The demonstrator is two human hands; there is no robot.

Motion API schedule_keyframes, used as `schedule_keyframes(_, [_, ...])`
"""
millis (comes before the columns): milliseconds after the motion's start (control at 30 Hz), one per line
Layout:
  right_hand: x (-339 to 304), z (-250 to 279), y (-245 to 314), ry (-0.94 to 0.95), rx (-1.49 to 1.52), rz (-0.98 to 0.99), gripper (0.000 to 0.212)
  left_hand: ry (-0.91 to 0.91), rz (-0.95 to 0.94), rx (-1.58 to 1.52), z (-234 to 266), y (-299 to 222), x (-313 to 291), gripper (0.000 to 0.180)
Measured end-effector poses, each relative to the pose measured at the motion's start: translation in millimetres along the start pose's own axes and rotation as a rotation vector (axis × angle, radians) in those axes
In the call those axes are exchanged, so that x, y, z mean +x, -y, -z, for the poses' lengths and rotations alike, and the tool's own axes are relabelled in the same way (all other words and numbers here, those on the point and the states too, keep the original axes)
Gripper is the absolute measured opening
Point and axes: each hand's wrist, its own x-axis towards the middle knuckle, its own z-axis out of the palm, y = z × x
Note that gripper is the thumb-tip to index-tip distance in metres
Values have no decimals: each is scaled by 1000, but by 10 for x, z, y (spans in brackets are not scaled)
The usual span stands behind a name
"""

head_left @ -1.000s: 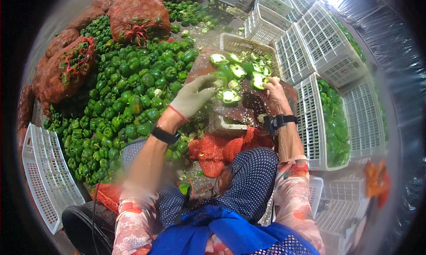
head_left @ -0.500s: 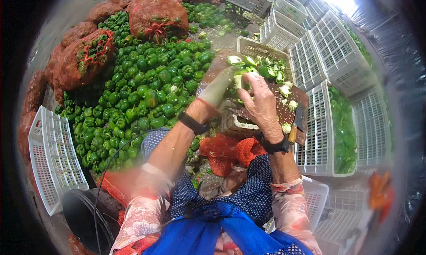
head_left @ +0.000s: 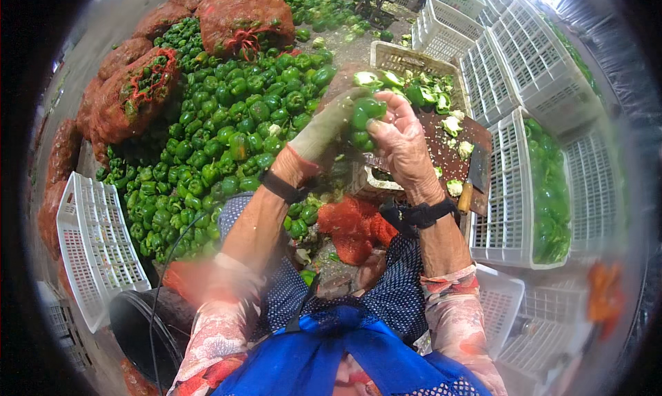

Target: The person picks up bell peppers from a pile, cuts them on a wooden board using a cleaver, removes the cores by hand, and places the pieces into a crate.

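A dark green bell pepper (head_left: 367,113) is held up in front of me, between both hands. On its left side my left hand (head_left: 324,128), in a pale dirty work glove, is closed against it, fingers partly hidden. My bare right hand (head_left: 403,144) grips its right side with thumb and fingers. Just beyond lie several cut pepper pieces (head_left: 422,92) in and over a whitish crate (head_left: 414,55). To the right of my right hand, a cleaver with a wooden handle (head_left: 467,194) rests on a reddish-brown board (head_left: 436,130), among pale pepper cores (head_left: 452,125).
A large heap of whole green peppers (head_left: 221,120) spreads at my left, with red mesh sacks (head_left: 127,96) behind. White plastic crates (head_left: 507,72) stand stacked at the right, one filled with peppers (head_left: 549,196). A black bucket (head_left: 141,327) and an overturned white crate (head_left: 100,241) stand lower left.
A dark green pepper now shows between my hands, where a pale cut piece showed before. Both hands have drawn slightly toward me, and the view has shifted a little.
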Motion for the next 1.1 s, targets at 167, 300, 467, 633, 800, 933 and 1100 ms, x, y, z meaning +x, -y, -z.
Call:
schedule_keyframes(167, [-106,-68,-57,-17,-126,37,65,-48,-333,547,-30,-26,29,55])
schedule_keyframes(300, [-111,-72,-76,62,-273,9,72,-117,-26,290,64,-8,41,53])
schedule_keyframes(467, [-8,-61,-138,55,-559,160,64,-117,-95,364,125,29,108,43])
schedule_keyframes(633, [50,-111,-206,40,-627,204,60,-279,-164,572,137,-15,85,52])
schedule_keyframes(800, [129,-208,-165,-2,-670,256,59,-269,-249,668,72,-97,44,51])
schedule_keyframes(933, [120,-299,-134,-22,-747,270,58,-283,-285,704,71,-126,44,51])
schedule_keyframes(1100, [97,-374,-94,-64,-866,183,58,-284,-320,683,136,-106,78,49])
